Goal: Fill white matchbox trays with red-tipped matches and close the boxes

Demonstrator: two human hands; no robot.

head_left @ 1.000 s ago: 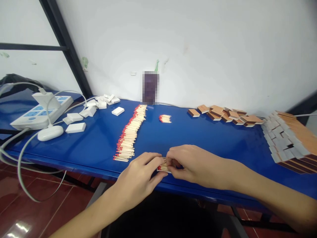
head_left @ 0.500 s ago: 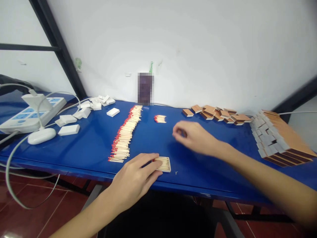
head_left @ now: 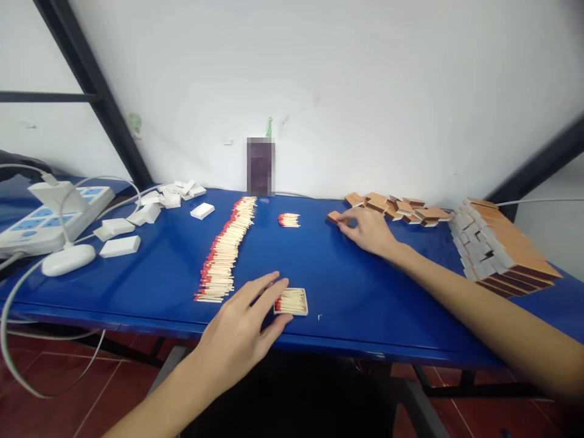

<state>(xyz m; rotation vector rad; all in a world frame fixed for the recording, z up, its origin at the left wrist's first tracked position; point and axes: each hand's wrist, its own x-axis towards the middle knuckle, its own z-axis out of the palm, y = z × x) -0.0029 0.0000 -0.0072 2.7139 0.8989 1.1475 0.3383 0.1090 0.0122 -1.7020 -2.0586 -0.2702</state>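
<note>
On the blue table near its front edge lies a white matchbox tray (head_left: 298,312) filled with red-tipped matches (head_left: 292,299). My left hand (head_left: 246,316) straddles the tray's left end, thumb at the near side and fingers at the far side. Farther back, my right hand (head_left: 367,228) pinches an orange-brown matchbox sleeve (head_left: 334,216) that rests on the table; the fingers hide part of it. A small bunch of matches (head_left: 289,220) lies to the left of that sleeve. A long row of matches (head_left: 225,249) runs from the wall toward the front edge.
White trays (head_left: 120,246) lie scattered at the left beside a power strip (head_left: 50,216) with cables. More orange sleeves (head_left: 429,214) are heaped at the back right. A stack of matchboxes (head_left: 506,246) stands farther right. A blurred dark rectangle (head_left: 260,167) is against the wall.
My right hand has moved back and right, onto the nearest sleeve. My left fingers have lifted off the matches, uncovering more of the tray. The view has shifted slightly.
</note>
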